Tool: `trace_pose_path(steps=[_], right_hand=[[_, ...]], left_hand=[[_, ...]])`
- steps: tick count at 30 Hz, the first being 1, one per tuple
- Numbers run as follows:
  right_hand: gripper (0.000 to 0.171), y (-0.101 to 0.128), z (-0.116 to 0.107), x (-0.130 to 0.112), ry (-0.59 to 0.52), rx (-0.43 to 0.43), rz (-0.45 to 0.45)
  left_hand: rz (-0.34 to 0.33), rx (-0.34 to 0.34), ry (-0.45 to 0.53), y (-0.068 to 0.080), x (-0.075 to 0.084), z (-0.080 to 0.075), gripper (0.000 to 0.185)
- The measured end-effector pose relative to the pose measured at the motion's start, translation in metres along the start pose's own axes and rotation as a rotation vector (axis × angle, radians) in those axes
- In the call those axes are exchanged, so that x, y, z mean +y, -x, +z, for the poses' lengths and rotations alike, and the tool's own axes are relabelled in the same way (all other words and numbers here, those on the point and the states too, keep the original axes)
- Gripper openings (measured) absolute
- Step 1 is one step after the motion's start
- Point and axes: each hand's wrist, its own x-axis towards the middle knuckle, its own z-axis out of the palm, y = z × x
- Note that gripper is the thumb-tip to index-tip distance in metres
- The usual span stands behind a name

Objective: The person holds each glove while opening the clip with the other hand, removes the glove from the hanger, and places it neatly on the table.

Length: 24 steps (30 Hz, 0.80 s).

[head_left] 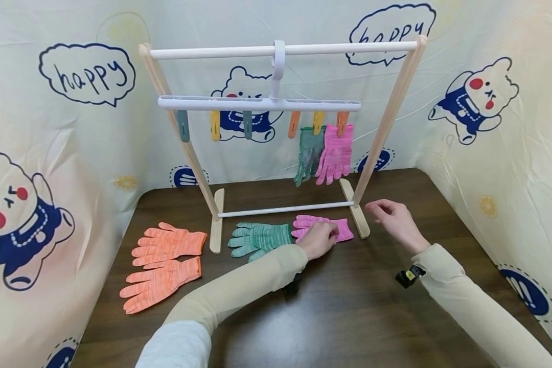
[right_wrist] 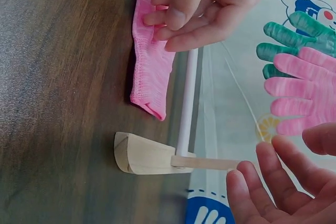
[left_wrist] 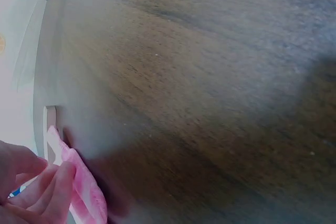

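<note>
My left hand [head_left: 319, 239] is over a pink knit glove [head_left: 345, 230] lying on the table, its fingers loosely bent at the fabric. In the left wrist view its fingertips [left_wrist: 65, 174] are against the pink cloth, with no pinch visible. To the right of the rack foot, my right hand [head_left: 395, 225] hovers with relaxed fingers [right_wrist: 275, 169] and holds nothing. Beside the pink glove lies a green glove [head_left: 267, 236]. Another green glove [head_left: 310, 148] and a pink one [head_left: 338, 153] hang from clips on the white hanger [head_left: 257, 105].
Two orange gloves, an upper one [head_left: 175, 243] and a lower one [head_left: 165, 283], lie at the table's left. A wooden rack [head_left: 386, 120] with a white top bar [head_left: 349, 48] carries the hanger. Several clips, such as a yellow one [head_left: 215, 125], hold nothing.
</note>
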Motion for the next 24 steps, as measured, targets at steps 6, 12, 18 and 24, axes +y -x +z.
trace_pose_path(steps=[6, 12, 18, 24], right_hand=[[0.044, -0.001, 0.001, 0.001, -0.033, 0.026, -0.006], [0.043, -0.001, 0.003, 0.002, -0.047, 0.019, -0.002], [0.042, -0.002, 0.003, 0.001, -0.039, 0.023, -0.01], [0.041, -0.002, 0.005, -0.002, -0.004, 0.027, -0.025]], left_hand=[[0.0, -0.005, 0.021, 0.002, -0.003, 0.0, 0.016], [-0.006, -0.054, 0.076, 0.003, -0.002, -0.01, 0.017], [-0.022, -0.022, 0.169, 0.003, -0.002, -0.026, 0.02], [-0.038, 0.074, 0.223, 0.01, -0.005, -0.041, 0.02]])
